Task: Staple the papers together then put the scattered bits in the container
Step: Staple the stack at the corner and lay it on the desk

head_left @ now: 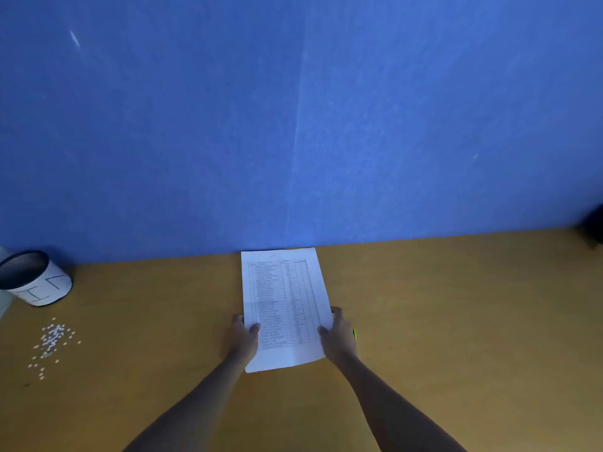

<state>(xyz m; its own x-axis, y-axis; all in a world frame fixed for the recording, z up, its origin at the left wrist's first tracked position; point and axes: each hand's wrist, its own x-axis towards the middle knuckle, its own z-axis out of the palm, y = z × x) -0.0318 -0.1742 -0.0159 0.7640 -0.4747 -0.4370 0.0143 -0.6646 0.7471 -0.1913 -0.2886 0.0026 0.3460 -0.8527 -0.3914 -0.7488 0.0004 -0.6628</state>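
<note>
- White papers (284, 305) at lower centre of the frame, printed with a ruled table of rows and columns; print too small and blurred to read.
- Far edge of the papers touching the foot of the blue wall (293, 125); near edge raised toward the camera, off the brown wooden desk (456, 321).
- Left hand (243, 337) gripping the left edge of the papers, thumb lying on the printed face, remaining fingers tucked behind the sheet and hidden.
- Right hand (339, 336) gripping the right edge likewise, thumb on top, fingers curled round the back; papers pinched from both sides.
- Small green-yellow speck (354, 333) just beside the right hand, too small to identify.
- Cylindrical container (36, 282) at far left of the frame, standing upright near the wall, wrapped in white paper with dark hand-drawn strokes resembling "H" and "L", not clearly legible.
- Dark interior of the container, contents impossible to make out.
- Scattered white bits (52, 340) loose on the desk at lower left, just below the container, well apart from the papers.
- Dark object (594, 230) cut off at right edge of the frame, unidentifiable.
</note>
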